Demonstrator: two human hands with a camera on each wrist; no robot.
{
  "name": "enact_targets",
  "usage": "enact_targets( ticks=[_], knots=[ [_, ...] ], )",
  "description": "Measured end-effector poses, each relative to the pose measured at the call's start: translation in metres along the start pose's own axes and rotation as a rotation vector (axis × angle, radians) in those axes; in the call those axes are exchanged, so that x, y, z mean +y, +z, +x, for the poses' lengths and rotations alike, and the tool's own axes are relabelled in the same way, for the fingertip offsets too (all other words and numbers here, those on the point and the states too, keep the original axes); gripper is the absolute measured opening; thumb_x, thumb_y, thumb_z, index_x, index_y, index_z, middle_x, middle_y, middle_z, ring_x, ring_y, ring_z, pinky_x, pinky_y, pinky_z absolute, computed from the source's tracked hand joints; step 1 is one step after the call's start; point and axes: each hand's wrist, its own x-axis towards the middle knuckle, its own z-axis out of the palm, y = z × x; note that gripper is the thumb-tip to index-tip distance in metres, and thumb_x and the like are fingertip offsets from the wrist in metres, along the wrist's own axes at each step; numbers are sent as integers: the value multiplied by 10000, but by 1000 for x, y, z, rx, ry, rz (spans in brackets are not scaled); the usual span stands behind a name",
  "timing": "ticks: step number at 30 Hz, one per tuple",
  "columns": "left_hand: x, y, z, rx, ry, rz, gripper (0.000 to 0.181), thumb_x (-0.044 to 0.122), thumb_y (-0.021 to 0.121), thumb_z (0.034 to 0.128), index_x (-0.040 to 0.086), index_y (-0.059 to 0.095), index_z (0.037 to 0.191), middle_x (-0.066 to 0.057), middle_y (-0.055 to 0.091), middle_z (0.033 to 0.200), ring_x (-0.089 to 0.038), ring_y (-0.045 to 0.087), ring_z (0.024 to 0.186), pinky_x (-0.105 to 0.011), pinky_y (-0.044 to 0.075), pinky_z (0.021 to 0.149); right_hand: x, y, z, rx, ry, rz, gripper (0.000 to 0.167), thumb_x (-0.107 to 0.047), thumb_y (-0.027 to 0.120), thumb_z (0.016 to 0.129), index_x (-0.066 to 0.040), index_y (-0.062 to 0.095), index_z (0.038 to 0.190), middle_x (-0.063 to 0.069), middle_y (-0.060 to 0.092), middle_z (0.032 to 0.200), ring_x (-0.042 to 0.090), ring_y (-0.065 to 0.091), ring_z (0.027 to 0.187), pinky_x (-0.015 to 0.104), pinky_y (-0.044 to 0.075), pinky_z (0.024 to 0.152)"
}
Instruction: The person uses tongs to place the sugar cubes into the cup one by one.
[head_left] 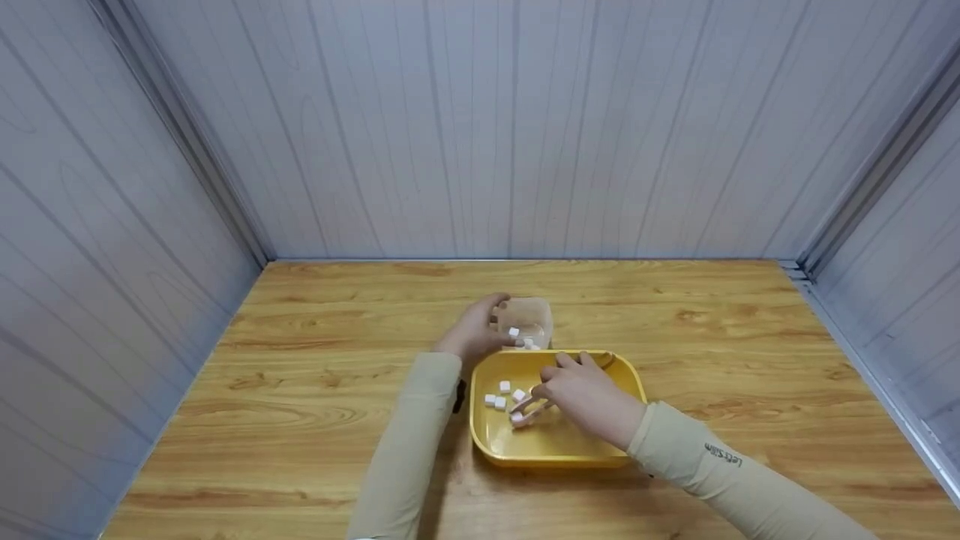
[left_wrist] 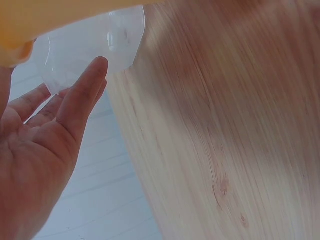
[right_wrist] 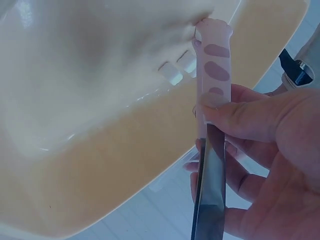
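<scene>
My left hand [head_left: 478,330] holds a small clear plastic container [head_left: 534,313] by its left side; several white cubes [head_left: 514,331] lie inside. In the left wrist view the thumb is against the container's translucent wall [left_wrist: 85,45], fingers on its far side. My right hand [head_left: 589,394] pinches tongs with pink tips [head_left: 534,412] over a yellow basin [head_left: 555,454]. The right wrist view shows the thumb pressing the tongs [right_wrist: 216,65] where pink meets metal. Several white cubes [head_left: 505,386] rest on the basin floor near the tips. Whether the tips hold a cube, I cannot tell.
The container stands just behind the basin's far rim. Both are on a wood-grain table [head_left: 337,405], enclosed by pale panel walls [head_left: 480,135] at the back and sides.
</scene>
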Motion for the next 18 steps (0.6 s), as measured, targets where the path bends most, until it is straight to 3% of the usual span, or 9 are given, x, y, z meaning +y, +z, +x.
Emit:
enact_targets(
  ticks=[5,12,18],
  knots=[
    [-2,0,1,1,-8,23,812,60,791,769,139,372,1461,-122,393,1450,-320,454,1250,-379,463,945,-1,0,0,-2,-6,3,294,-50,702,778,-242,765,991,-10,630,870,213,493,807,366,407,617],
    [-3,-1,1,-5,54,88,818,100,797,774,82,356,1463,-155,396,1436,-341,442,1253,-397,443,964,0,0,-1,4,1,-5,311,-41,686,781,-264,761,985,-27,607,845,201,476,787,356,389,605],
    [-1,-2,1,-7,42,89,813,117,799,776,108,363,1462,-148,394,1440,-344,430,1258,-412,433,975,1,0,-2,5,-3,17,347,-3,705,765,-253,757,999,-29,614,864,203,475,799,357,382,609]
  ],
)
